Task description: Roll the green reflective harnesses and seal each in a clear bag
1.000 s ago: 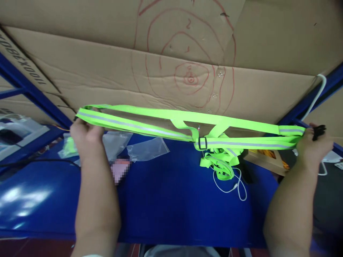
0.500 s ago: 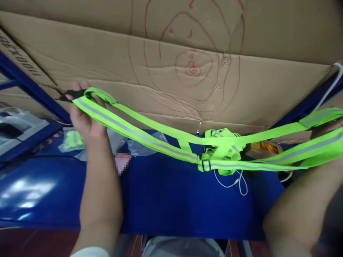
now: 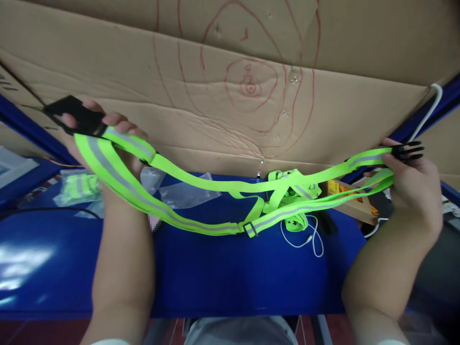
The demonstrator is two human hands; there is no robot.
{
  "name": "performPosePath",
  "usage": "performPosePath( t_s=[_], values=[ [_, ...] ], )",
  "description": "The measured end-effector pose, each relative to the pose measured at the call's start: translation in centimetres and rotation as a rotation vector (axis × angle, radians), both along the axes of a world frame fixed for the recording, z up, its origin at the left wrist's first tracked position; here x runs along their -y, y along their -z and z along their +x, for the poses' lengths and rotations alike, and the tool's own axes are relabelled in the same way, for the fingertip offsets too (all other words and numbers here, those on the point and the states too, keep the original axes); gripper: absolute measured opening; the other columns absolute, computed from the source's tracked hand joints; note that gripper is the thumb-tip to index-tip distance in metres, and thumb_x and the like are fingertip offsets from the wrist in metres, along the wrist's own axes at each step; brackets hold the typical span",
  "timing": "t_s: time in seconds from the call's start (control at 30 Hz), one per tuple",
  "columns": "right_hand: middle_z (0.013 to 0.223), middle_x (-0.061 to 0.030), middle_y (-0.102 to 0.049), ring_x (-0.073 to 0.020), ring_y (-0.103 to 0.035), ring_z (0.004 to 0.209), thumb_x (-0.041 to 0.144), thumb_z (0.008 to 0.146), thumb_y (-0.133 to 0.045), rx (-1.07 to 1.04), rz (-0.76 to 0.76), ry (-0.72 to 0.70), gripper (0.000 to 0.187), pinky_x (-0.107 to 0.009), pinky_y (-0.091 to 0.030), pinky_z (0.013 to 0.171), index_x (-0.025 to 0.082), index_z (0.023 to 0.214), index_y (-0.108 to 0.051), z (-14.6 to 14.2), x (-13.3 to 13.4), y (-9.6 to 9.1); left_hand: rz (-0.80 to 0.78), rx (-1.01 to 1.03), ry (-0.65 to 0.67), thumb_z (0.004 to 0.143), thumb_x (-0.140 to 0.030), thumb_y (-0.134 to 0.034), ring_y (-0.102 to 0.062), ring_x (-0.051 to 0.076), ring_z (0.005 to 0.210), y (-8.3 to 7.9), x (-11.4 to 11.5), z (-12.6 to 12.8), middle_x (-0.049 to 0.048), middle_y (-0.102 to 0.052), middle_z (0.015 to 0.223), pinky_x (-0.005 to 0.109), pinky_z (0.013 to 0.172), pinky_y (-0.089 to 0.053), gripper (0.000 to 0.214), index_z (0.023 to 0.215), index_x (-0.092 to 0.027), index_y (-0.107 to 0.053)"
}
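Neon-green strap [image 3: 244,186] sags over desk [image 3: 251,278]: left hand [image 3: 124,125] grips black buckle [image 3: 77,115] at ten o'clock, right hand [image 3: 417,184] holds pronged clip [image 3: 406,152] at three. Slack loop could snag strap heap [image 3: 296,224] or white cable [image 3: 309,238] toward four.

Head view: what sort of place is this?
Probably a workshop or packing station, though the frame shows too little to be sure. Signs: the glossy blue tabletop, the brown cardboard panel with hand-drawn red rings behind it, and the flat clear plastic bag.
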State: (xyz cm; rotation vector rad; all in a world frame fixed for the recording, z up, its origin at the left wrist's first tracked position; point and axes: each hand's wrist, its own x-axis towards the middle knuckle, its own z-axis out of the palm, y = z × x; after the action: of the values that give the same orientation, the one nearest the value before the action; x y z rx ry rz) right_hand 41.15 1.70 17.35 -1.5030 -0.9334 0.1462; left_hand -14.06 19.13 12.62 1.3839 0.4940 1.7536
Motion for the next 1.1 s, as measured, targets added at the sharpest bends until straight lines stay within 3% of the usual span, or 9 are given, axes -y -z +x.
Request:
performPosePath(
  t_s=[0.1, 0.17, 0.33, 0.43, 0.57, 0.7, 0.83, 0.97, 1.1],
  values=[
    [0.100, -0.0112, -0.069, -0.0140, -0.057, 0.058, 0.020, 0.077, -0.071, -0.065, -0.053, -0.120, 0.048, -0.030, -0.043, 0.049, 0.019, 0.125, -0.074, -1.3, 0.0, -0.3, 0.017, 0.090, 0.160, 0.085, -0.071, -0.049, -0.048, 0.020, 0.102, 0.2, -0.8, -0.1, -0.0098, -0.064, 0.087, 0.037, 0.085, -0.039, 0.038, 0.111, -0.049, -0.066],
    [0.086, -0.0064, -0.066, -0.0119, -0.050, 0.053, 0.020, 0.078, -0.071, -0.049, -0.103, -0.096, 0.047, -0.030, -0.040, 0.050, 0.020, 0.125, -0.075, -1.9, -0.2, -0.3, -0.021, 0.063, 0.205, 0.086, -0.063, -0.049, -0.041, 0.019, 0.081, 0.1, -0.7, 0.1, -0.0027, -0.052, 0.076, 0.035, 0.071, -0.034, 0.035, 0.110, -0.044, -0.065],
    [0.097, -0.0121, -0.072, -0.0220, -0.064, 0.076, 0.019, 0.088, -0.060, 0.499, -0.322, 0.166, 0.046, -0.040, -0.050, 0.075, 0.023, 0.132, -0.072, -1.3, -1.5, 1.2, -0.083, -0.010, 0.195, 0.076, -0.054, -0.054, -0.017, 0.014, 0.060, -0.5, 0.3, 1.8, -0.0019, -0.023, 0.067, 0.031, 0.062, -0.027, 0.032, 0.097, -0.029, -0.057],
    [0.120, -0.0190, -0.072, -0.0306, -0.067, 0.111, 0.010, 0.084, -0.057, 0.726, -0.306, 0.196, 0.051, -0.045, -0.049, 0.096, 0.019, 0.131, -0.072, -1.4, -2.4, 2.0, -0.155, -0.063, 0.211, 0.065, -0.047, -0.069, -0.029, 0.011, 0.061, -0.2, 0.6, 2.6, -0.0028, -0.035, 0.069, 0.035, 0.066, -0.037, 0.039, 0.097, -0.027, -0.059],
    [0.112, -0.0117, -0.076, -0.0228, -0.070, 0.098, 0.015, 0.089, -0.052, 0.628, -0.090, -0.098, 0.045, -0.037, -0.053, 0.088, 0.022, 0.130, -0.072, -4.2, -3.2, 2.2, -0.183, -0.213, 0.189, 0.058, -0.046, -0.083, -0.051, 0.013, 0.068, -0.3, 1.0, 2.9, -0.0023, -0.057, 0.076, 0.039, 0.071, -0.050, 0.049, 0.100, -0.026, -0.069],
    [0.110, -0.0097, -0.074, -0.0232, -0.069, 0.098, 0.016, 0.090, -0.052, 0.718, -0.028, -0.214, 0.045, -0.040, -0.054, 0.092, 0.021, 0.130, -0.070, -9.6, -3.6, 2.7, -0.215, -0.657, 0.068, 0.065, -0.049, -0.088, -0.066, 0.019, 0.080, -1.8, 2.6, 4.7, 0.0011, -0.073, 0.090, 0.040, 0.083, -0.056, 0.053, 0.109, -0.023, -0.075],
    [0.123, -0.0127, -0.065, -0.0286, -0.063, 0.113, 0.008, 0.085, -0.048, 0.893, -0.071, -0.314, 0.059, -0.046, -0.052, 0.103, 0.020, 0.142, -0.060, -15.4, -3.0, 4.1, -0.018, -1.074, 0.091, 0.078, -0.049, -0.080, -0.071, 0.024, 0.100, -3.0, 5.4, 9.4, 0.0030, -0.078, 0.108, 0.038, 0.094, -0.054, 0.045, 0.114, -0.022, -0.076],
    [0.133, -0.0143, -0.059, -0.0333, -0.058, 0.121, 0.005, 0.083, -0.044, 0.998, -0.122, -0.315, 0.070, -0.051, -0.051, 0.103, 0.023, 0.151, -0.050, -18.8, -2.0, 4.8, 0.172, -1.129, 0.238, 0.087, -0.046, -0.074, -0.071, 0.023, 0.108, -2.9, 8.4, 14.3, 0.0021, -0.078, 0.116, 0.034, 0.097, -0.052, 0.039, 0.118, -0.023, -0.074],
    [0.133, -0.0163, -0.059, -0.0346, -0.057, 0.121, 0.003, 0.083, -0.042, 1.048, -0.127, -0.254, 0.072, -0.052, -0.051, 0.101, 0.021, 0.153, -0.046, -19.2, -1.5, 4.8, 0.170, -1.072, 0.168, 0.087, -0.042, -0.074, -0.073, 0.023, 0.101, -2.5, 9.7, 16.5, 0.0014, -0.079, 0.110, 0.033, 0.091, -0.053, 0.033, 0.114, -0.023, -0.074]
  ],
)
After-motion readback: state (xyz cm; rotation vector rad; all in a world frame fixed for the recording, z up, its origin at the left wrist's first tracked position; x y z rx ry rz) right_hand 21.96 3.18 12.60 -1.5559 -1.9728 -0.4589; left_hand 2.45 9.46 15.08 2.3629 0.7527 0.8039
